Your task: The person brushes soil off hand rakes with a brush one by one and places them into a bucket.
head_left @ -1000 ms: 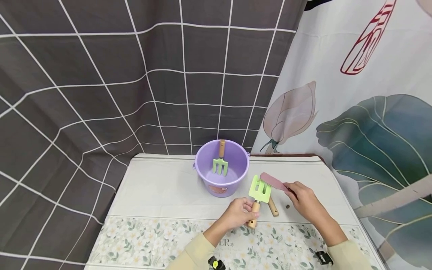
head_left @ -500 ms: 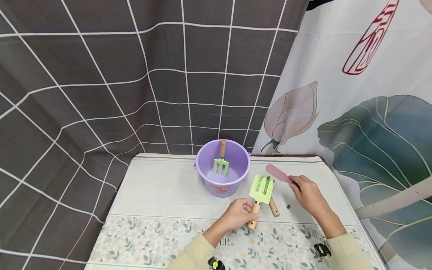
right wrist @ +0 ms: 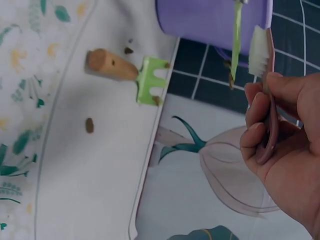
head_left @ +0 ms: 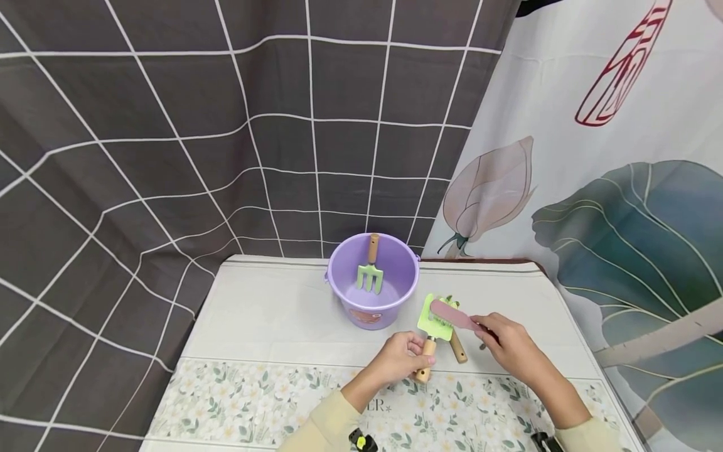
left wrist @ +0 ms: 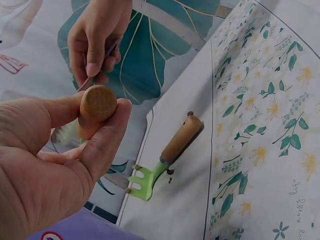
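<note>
My left hand grips the wooden handle of a green garden fork, its head held up and away from me. In the left wrist view the handle's round end sits between thumb and fingers. My right hand holds a pink brush by its handle, overlapping the fork's tines in the head view. White bristles face the thin edge of the green fork head in the right wrist view. Below lies a green hand rake with a wooden handle and brown dirt on its tine tips.
A purple bucket stands at the table's back edge, with another small green fork leaning inside. Brown dirt crumbs lie on the white table cover near the rake. Grey checked and floral curtains hang behind.
The brush moved off the fork head toward the upper right, then came back left over the tines. My left hand and the fork have barely moved.
</note>
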The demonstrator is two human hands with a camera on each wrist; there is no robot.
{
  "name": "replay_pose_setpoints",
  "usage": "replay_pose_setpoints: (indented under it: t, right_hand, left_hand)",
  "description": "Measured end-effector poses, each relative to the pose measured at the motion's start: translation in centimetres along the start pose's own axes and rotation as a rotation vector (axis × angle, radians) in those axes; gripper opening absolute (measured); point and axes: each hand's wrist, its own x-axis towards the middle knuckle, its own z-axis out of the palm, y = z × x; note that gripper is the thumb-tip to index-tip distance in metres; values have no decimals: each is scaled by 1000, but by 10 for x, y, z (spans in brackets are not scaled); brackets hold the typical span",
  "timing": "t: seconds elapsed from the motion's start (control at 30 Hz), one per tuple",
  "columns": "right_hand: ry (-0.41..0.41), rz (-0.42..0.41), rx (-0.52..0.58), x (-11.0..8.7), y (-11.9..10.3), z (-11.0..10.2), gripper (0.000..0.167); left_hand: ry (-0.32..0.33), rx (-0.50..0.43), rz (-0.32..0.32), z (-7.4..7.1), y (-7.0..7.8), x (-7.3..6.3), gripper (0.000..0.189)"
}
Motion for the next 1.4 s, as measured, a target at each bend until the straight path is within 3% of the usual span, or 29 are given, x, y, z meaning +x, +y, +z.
replay_pose_setpoints:
  t: [0.17,0.5,0.77,1.1,1.27,1.4]
  right_hand:
    - [-30,30,12,-4,-2,5,23]
    - [146,-21,-66,6,13,11,26]
    - [146,32,-71,18,22,10,27]
    - [159,91,-93,22,27,-1,27]
    - [171,57,-85,17,21,-6,28]
    - [149,-32,-77,9,12,-6,29]
  left_hand:
    - [5,-9,2,0,1,0,25]
    - [-14,-6,-1,0,1,2,24]
    - [-7,31,19,0,0,1,23]
    - [-26,-3,8,1,-2,2,25]
    - [-19,0,-1,1,-1,3,25]
    - [-17,-4,5,2,-1,5,26]
